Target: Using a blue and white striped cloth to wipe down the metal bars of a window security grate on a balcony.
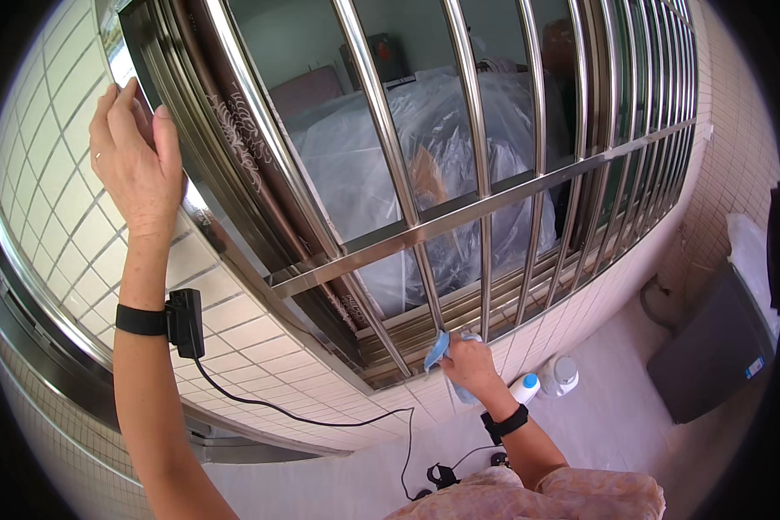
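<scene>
My right hand (pixel 473 364) grips a light blue cloth (pixel 438 351) against the foot of a vertical bar, at the bottom sill of a barred window. Part of the cloth hangs below the fingers. My left hand (pixel 133 149) rests with spread fingers on the metal window frame (pixel 198 208), at its left edge beside the tiles. Stainless steel bars (pixel 380 123) cross the window, joined by a flat horizontal rail (pixel 455 218). Behind them is the sliding sash track (pixel 461 312).
Clear plastic sheeting (pixel 364 175) covers something inside the room. Below the window stand a white bottle with a blue cap (pixel 525 389) and a translucent jug (pixel 562 376). A dark grey bin (pixel 715 344) is at right. A black cable (pixel 299 422) runs from my left wrist device (pixel 185 324).
</scene>
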Demonstrator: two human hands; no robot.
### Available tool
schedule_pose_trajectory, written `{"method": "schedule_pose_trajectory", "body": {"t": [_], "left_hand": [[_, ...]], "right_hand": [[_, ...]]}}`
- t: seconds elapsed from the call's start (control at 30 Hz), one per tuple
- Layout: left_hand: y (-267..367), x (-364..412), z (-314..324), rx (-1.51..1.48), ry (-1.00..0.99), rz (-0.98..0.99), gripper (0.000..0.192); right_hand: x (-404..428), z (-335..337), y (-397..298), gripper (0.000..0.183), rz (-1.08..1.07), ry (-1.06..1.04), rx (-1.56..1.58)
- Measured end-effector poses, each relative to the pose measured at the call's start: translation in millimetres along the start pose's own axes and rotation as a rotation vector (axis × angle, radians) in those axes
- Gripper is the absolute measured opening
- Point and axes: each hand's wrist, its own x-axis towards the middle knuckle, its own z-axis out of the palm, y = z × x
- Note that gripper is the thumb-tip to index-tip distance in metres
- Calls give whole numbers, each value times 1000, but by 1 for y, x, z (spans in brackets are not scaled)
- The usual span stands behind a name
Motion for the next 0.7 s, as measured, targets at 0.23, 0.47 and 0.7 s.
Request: {"method": "schedule_pose_trajectory", "body": {"t": [0.23, 0.47, 0.7], "left_hand": [[1, 6, -3, -23, -1, -31, 38], [-1, 3, 6, -9, -19, -23, 38], [-2, 4, 6, -21, 17, -2, 37]], "right_hand": [[66, -100, -142, 31, -311, 345, 289], [58, 10, -84, 30, -82, 132, 317], [-5, 141, 16, 34, 35, -177, 101]]}}
